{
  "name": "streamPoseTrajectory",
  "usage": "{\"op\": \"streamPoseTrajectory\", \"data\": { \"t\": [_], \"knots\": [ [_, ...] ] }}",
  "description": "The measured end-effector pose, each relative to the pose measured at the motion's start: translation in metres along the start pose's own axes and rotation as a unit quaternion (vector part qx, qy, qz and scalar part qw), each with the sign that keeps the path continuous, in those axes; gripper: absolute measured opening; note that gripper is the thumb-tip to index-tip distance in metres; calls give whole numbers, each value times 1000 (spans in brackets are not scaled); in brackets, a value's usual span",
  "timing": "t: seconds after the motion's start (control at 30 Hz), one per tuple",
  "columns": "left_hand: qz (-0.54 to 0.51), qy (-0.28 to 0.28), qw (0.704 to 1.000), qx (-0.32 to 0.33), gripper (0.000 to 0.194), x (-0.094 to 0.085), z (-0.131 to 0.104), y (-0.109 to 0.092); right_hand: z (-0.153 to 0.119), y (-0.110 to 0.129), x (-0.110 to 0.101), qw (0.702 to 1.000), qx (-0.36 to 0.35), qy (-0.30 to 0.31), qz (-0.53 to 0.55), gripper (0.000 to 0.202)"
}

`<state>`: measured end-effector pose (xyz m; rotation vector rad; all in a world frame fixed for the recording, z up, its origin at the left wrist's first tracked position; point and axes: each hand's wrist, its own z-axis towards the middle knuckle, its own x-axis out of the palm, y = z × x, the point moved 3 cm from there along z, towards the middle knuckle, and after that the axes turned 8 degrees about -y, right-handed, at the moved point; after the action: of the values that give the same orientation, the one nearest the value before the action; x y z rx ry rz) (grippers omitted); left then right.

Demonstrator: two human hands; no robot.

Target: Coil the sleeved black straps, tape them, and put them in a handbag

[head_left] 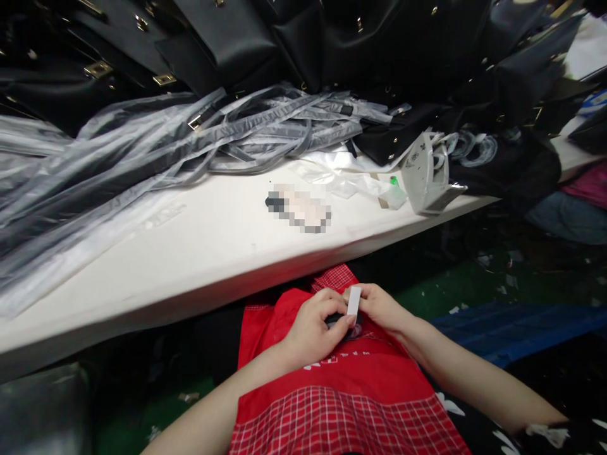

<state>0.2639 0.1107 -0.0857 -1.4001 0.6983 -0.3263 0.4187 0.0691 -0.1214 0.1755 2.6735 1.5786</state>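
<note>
Over the red apron (284, 316) on my lap, my two hands meet. A short, stiff-looking white strip (353, 301) stands between them. My left hand (310, 325) is closed, with its thumb at the strip's lower end. Beneath those curled fingers, a small dark item (336, 318) partly shows, too covered to name. My right hand (382, 308) is closed in a pinch at the strip's upper end, its fingertips partly hidden behind it.
Beyond my lap runs a white-topped table (156, 253). Plastic-wrapped black straps (246, 136) lie along it, with black bags (313, 44) with gold fittings behind. A white container (424, 174) stands near the right end. A pixelated patch covers something mid-table. Blue material (526, 328) is at lower right.
</note>
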Motion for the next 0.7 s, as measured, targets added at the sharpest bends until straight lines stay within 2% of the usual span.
{"op": "streamPoseTrajectory", "data": {
  "t": [0.1,0.17,0.3,0.43,0.5,0.6,0.7],
  "knots": [
    [23,-31,998,-57,15,-1,0,3,0,1,-1,996,-40,-39,-68,28],
    [5,-24,994,-107,17,2,1,7,3,-1,-3,993,-44,-54,-94,29],
    [-50,-13,982,-182,14,10,3,12,6,3,-8,996,-18,-25,-88,33],
    [-55,-34,983,-170,3,12,2,8,-3,19,-11,998,39,54,-5,34],
    [-46,-48,983,-171,15,12,2,6,-8,25,-12,995,55,79,16,32],
    [-25,-37,984,-172,25,13,1,5,-10,25,-14,994,71,77,4,26],
    [-11,-18,986,-165,26,15,1,3,-8,19,-13,992,99,71,15,28]
  ]
}}
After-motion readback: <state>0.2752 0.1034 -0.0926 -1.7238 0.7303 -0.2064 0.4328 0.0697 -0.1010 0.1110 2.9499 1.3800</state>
